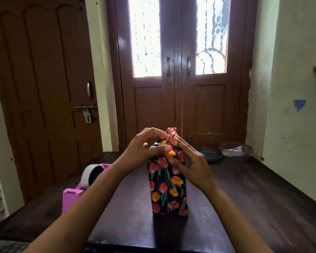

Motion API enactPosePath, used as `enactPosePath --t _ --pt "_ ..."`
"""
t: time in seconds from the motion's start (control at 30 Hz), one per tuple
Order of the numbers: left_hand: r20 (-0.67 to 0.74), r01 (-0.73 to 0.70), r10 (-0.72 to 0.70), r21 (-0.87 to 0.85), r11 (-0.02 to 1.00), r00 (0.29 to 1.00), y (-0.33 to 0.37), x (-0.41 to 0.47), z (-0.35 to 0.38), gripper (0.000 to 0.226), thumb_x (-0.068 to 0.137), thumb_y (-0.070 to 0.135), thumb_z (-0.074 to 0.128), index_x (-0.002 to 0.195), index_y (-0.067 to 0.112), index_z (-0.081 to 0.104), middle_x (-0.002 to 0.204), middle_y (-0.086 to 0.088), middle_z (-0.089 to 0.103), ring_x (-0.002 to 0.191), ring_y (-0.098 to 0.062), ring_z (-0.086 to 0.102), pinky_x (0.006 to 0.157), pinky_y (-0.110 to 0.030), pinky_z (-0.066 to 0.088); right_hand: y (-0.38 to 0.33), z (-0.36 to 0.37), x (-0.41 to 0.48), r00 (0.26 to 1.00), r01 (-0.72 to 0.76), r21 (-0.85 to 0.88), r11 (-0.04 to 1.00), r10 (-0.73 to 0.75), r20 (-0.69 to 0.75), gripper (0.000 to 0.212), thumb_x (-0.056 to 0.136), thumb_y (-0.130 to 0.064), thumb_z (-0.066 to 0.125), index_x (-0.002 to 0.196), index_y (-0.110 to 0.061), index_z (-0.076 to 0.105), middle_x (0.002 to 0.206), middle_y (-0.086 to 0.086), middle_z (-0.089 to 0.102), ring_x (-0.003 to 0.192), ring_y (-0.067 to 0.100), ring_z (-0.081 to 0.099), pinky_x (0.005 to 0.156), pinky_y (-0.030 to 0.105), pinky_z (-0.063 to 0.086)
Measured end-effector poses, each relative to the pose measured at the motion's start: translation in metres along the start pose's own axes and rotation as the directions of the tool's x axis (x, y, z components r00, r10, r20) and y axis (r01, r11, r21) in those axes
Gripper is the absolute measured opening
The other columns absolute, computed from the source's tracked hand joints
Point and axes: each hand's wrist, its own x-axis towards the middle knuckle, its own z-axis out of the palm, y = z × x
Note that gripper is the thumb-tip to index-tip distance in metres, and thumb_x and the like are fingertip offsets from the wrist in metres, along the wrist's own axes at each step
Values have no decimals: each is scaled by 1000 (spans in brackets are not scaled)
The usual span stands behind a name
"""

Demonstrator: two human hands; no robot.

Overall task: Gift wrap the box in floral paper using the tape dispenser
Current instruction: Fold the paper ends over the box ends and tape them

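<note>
A tall box (167,187) wrapped in black floral paper with red and orange tulips stands upright in the middle of the dark wooden table (244,207). At its top end a loose paper flap (171,133) sticks up. My left hand (146,148) pinches and presses the folded paper at the top from the left. My right hand (192,161) lies flat against the upper right side, its fingertips touching the flap. A pink tape dispenser (75,192) with a white tape roll (91,174) sits on the table to the left, partly behind my left forearm.
Two shallow round containers, a dark one (211,154) and a clear one (235,151), sit at the table's far right edge. Brown wooden doors (181,106) stand behind the table, and a pale wall (295,125) borders it on the right.
</note>
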Motion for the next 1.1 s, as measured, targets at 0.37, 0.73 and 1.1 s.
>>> enactPosePath --t 0.37,0.73,1.1 --pt "239 -229 141 394 890 961 17 40 -34 17 72 43 71 82 30 72 100 11 62 103 -11 49 84 -28 43 3 -3 5 998 -14 36 999 11 68 64 80 -52 57 136 -26 41 140 -9 43 132 7 40 107 21 36" --pt "137 -262 224 415 871 965 20 52 -13 12 73 30 77 77 20 73 97 16 61 103 -4 47 79 -19 44 -3 -2 15 984 -125 151 981 104 144 52 74 -57 56 71 -6 65 65 6 66 59 20 63 56 32 50" --pt "227 415 -484 293 861 845 16 -7 -62 50 75 59 61 114 28 60 114 -4 62 100 -16 61 83 -33 54 -29 3 6 979 61 139 988 -86 185 42 84 -51 56 87 -12 72 87 -8 70 76 11 68 66 40 54"
